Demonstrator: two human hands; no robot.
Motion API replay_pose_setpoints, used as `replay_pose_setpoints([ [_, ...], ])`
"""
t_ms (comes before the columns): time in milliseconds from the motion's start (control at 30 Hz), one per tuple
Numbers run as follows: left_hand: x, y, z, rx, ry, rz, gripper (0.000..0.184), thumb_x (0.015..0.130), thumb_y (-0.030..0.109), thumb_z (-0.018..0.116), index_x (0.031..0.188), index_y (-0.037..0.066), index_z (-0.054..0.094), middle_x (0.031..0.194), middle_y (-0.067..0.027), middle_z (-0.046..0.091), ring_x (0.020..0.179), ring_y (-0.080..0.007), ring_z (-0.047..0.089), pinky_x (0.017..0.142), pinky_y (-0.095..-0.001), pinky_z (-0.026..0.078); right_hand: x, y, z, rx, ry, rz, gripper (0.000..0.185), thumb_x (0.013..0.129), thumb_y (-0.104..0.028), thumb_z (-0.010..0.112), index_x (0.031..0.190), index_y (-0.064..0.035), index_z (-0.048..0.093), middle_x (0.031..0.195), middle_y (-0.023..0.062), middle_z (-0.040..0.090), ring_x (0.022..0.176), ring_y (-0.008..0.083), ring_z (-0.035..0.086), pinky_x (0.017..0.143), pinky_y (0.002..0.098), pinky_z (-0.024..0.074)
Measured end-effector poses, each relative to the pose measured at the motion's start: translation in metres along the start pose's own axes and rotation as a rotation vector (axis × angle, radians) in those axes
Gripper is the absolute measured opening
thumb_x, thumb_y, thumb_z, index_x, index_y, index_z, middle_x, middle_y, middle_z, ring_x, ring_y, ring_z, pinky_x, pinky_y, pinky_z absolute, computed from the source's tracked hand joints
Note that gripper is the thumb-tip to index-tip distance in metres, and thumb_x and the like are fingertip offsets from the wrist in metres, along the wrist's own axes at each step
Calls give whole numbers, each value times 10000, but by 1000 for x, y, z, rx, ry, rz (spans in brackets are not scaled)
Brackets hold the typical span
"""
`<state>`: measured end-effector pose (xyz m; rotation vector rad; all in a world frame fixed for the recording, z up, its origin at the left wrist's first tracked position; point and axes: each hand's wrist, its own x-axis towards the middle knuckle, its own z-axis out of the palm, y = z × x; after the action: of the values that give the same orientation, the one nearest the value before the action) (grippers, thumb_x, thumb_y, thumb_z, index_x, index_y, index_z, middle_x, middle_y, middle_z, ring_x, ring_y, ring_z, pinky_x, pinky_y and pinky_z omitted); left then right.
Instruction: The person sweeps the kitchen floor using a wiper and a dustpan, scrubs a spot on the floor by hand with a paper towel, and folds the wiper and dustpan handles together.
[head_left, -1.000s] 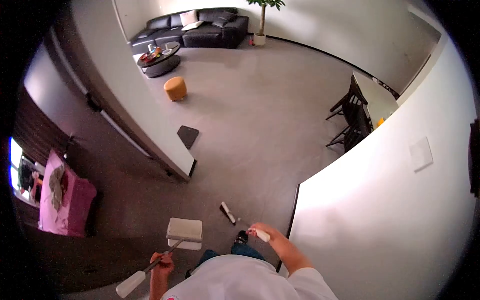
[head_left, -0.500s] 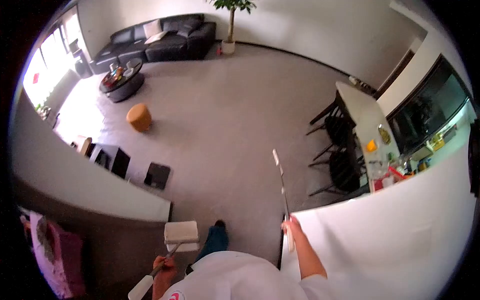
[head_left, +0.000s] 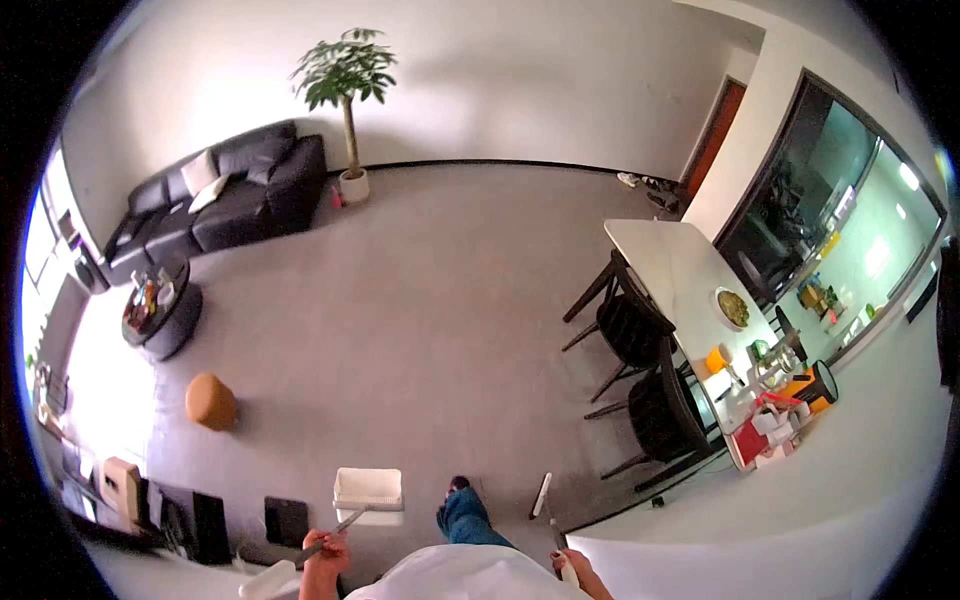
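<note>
My left hand (head_left: 326,552) is closed round the handle of a long-handled white dustpan (head_left: 368,486). The pan hangs in front of me on the left, with a toothed edge inside it. The white end of the handle sticks out behind the hand. On the right, my right hand (head_left: 578,574) grips a thin stick with a narrow white head, apparently a broom (head_left: 541,495). Its bristles cannot be made out. Between the two tools, one of my feet (head_left: 459,484) is forward on the grey floor.
A dining table (head_left: 665,250) with black chairs (head_left: 655,420) stands right, carrying a plate of food and clutter. Left are an orange stool (head_left: 211,402), a round coffee table (head_left: 175,325) and a black sofa (head_left: 235,220). A potted tree (head_left: 350,135) stands by the back wall.
My view has moved forward past the wall edges and tilted up. The broom has swung down from pointing ahead to near my feet. The dustpan stays in my left hand.
</note>
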<state>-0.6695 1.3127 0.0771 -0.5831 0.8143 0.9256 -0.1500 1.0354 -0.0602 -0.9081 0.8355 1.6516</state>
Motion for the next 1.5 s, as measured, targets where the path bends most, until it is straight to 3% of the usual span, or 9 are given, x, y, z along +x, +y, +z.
replay_pose_setpoints([
  [167,81,43,150,1,-76,-50,456,674,104,521,984,-209,401,516,7,452,381,-95,418,391,-200,412,92,-91,130,105,-104,-195,297,882,-198,392,961,74,485,687,93,473,525,158,429,427,250,395],
  [333,120,38,293,22,-22,-9,264,737,116,536,898,-83,472,499,14,398,425,-94,433,432,-202,406,114,-184,278,-599,20,-384,262,912,-146,371,989,77,485,653,66,457,484,125,422,397,236,378],
  [600,300,76,478,183,6,-112,182,750,130,528,807,-35,477,502,0,412,421,-101,433,428,-212,413,160,-310,433,-77,-148,-25,354,917,-228,375,1015,98,475,657,77,456,486,127,415,410,232,392],
  [700,378,81,554,244,16,-187,160,754,136,525,772,-17,479,503,-4,417,420,-104,433,426,-215,416,198,-350,470,-622,37,-230,425,929,-270,351,1036,127,460,689,96,479,501,140,426,413,246,403],
  [833,445,42,663,317,-47,-121,183,764,147,497,614,65,433,510,-30,450,372,-124,419,366,-238,413,190,-384,515,-390,178,-453,346,831,-264,612,1060,-7,572,738,94,614,566,180,571,494,301,464],
  [1000,529,-4,827,445,187,-106,204,757,141,472,566,98,412,475,-27,437,359,-137,429,340,-253,408,201,-452,604,-489,205,-466,280,882,-225,502,1031,2,571,685,97,578,519,168,520,460,272,435],
  [1267,655,-50,994,361,9,-259,237,694,121,518,798,-85,461,534,-25,479,353,-115,431,343,-211,435,240,-628,756,-1492,100,-833,219,891,-157,494,1025,-10,583,707,109,592,503,145,518,403,258,410],
  [1333,679,-74,1051,488,-63,-224,312,703,122,533,862,-136,455,546,-14,487,371,-112,446,367,-212,450,252,-680,791,-300,-11,-411,175,895,-130,462,969,-13,568,748,111,602,479,134,491,386,253,413],
  [1500,712,-151,1156,499,-114,-377,492,731,162,541,1023,-214,415,560,0,481,402,-99,450,400,-205,438,234,-790,860,-316,-4,-483,174,934,-144,362,1038,-5,377,949,228,573,448,130,416,366,223,402],
])
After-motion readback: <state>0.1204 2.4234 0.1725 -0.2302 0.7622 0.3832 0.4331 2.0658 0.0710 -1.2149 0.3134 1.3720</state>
